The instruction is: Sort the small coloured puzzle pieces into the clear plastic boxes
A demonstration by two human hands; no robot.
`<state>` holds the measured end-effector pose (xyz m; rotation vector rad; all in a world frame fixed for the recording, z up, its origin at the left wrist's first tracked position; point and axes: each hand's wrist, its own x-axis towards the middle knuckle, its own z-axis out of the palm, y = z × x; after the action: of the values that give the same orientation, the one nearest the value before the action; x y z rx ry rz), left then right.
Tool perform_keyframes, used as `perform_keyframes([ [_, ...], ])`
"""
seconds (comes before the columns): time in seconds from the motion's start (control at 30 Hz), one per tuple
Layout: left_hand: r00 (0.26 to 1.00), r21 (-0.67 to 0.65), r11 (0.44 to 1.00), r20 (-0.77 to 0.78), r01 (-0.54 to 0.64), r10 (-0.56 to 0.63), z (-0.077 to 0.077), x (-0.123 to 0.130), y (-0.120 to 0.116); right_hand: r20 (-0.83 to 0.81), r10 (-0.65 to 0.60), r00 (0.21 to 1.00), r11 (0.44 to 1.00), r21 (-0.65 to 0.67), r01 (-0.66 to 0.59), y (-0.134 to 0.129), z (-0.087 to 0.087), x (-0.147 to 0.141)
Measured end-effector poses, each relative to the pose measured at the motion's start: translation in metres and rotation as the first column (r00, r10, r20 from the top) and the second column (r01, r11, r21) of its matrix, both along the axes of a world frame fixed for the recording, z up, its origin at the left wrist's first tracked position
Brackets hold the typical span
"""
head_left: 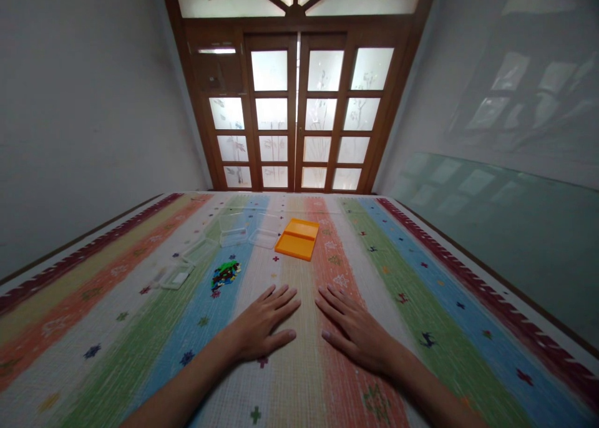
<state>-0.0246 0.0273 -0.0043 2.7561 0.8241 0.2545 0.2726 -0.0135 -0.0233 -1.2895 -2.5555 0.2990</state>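
Note:
My left hand (262,324) lies flat on the striped cloth (299,365), palm down with the fingers apart and nothing in it. To its right, my right hand (352,328) rests the same way, fingers stretched out and empty. Beyond both hands is an orange two-part tray (294,246), apart from the fingertips. A small heap of green, brown, blue and white pieces (225,274) sits ahead and to the left of my left hand; single pieces are too small to name.
Several clear plastic boxes (234,234) stand open behind the heap. A smaller clear case (178,276) lies left of it. Wooden doors with glass panes (294,110) close off the far end, and a glass panel (496,228) leans along the right wall.

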Motion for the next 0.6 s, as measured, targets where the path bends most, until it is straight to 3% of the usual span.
perform_keyframes([
  [0.33,1.000,-0.065,0.998,0.006,0.003,-0.002,-0.0006,-0.0009,0.0012,-0.010,-0.005,1.000,1.000,0.010,0.006,-0.0002,-0.0015,0.0007],
  [0.47,0.977,-0.057,0.998,0.211,-0.009,0.021,0.0006,0.0005,0.0013,0.015,-0.005,1.000,1.000,-0.002,0.005,-0.0006,0.0013,-0.0001],
  [0.6,0.894,-0.086,0.989,0.425,-0.118,0.143,-0.0015,0.0036,0.0026,0.016,0.000,1.000,1.000,-0.004,0.000,-0.0005,0.0032,-0.0007],
])
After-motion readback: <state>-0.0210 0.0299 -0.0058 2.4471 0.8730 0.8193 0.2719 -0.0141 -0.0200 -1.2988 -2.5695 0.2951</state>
